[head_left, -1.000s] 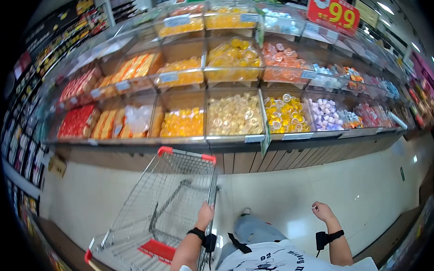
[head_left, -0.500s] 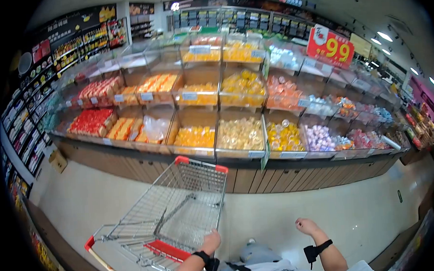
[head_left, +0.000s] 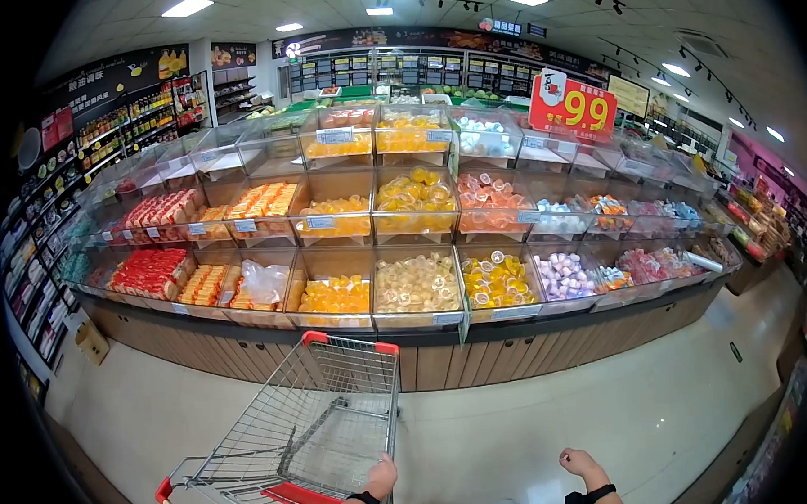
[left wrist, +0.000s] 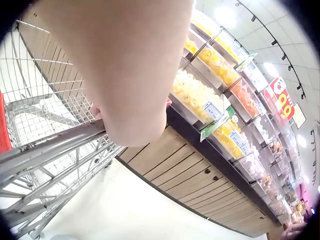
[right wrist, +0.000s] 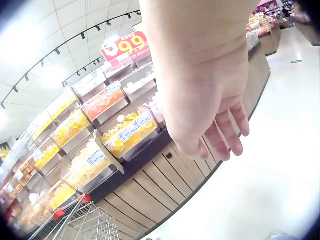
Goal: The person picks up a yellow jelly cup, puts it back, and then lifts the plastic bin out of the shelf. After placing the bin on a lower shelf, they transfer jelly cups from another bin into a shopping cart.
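A metal shopping cart [head_left: 316,418] with red corners stands at the lower left of the head view, its basket bare. The left hand [head_left: 380,476] grips the cart's right side rail; in the left wrist view that hand [left wrist: 132,117] wraps over the grey rail [left wrist: 55,145], most fingers hidden behind it. Over the floor at the lower right hangs the right hand [head_left: 578,462], holding nothing. Seen from the right wrist, the hand [right wrist: 210,110] has its fingers loosely bent, away from the display [right wrist: 155,192].
Tiered clear bins [head_left: 418,283] of wrapped sweets and snacks span the view beyond the cart. A red price sign [head_left: 573,108] rises at the right. A small carton [head_left: 91,343] stands on the floor at the left, near dark shelves [head_left: 38,241].
The head view has tilted up, showing more ceiling and back wall. Both hands sit lower in the picture. The left hand stays at the cart's rail.
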